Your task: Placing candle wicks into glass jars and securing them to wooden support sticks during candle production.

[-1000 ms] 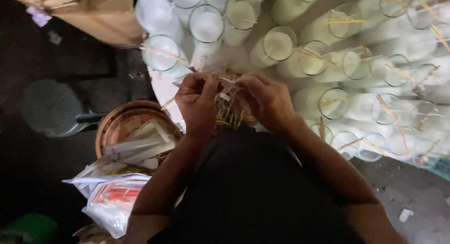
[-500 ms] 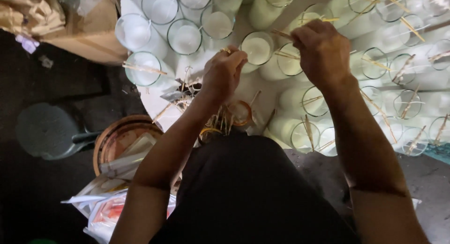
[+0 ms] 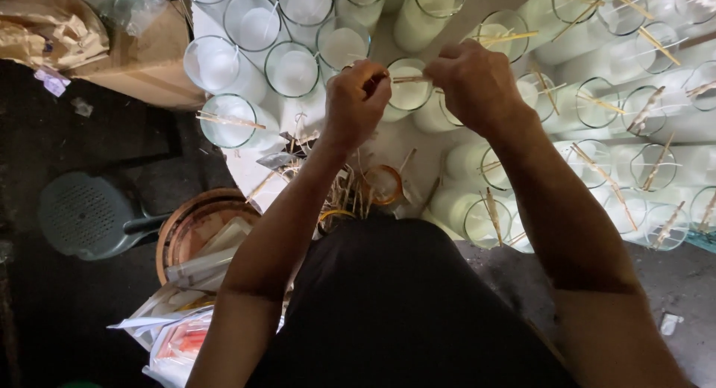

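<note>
My left hand [image 3: 356, 103] and my right hand [image 3: 471, 82] meet above a tall glass of white wax [image 3: 409, 95], pinching the two ends of a thin wooden stick [image 3: 407, 79] held level over its rim. Many such glasses stand packed on a white table [image 3: 250, 171]. Several to the right, like one glass [image 3: 597, 104], carry sticks across their rims. A glass at the left [image 3: 227, 121] also bears a stick. Loose sticks lie in a pile [image 3: 350, 194] near my body.
A roll of orange tape [image 3: 382, 185] lies by the stick pile. A round wooden basket [image 3: 201, 239] of papers sits at the lower left, with a grey perforated stool [image 3: 82, 215] beside it. A cardboard box [image 3: 142, 56] stands at the upper left. Plastic bags [image 3: 179, 336] lie below the basket.
Both hands rose from the stick pile near my body to the glasses. The right hand then came left and the two now grip one stick over a glass.
</note>
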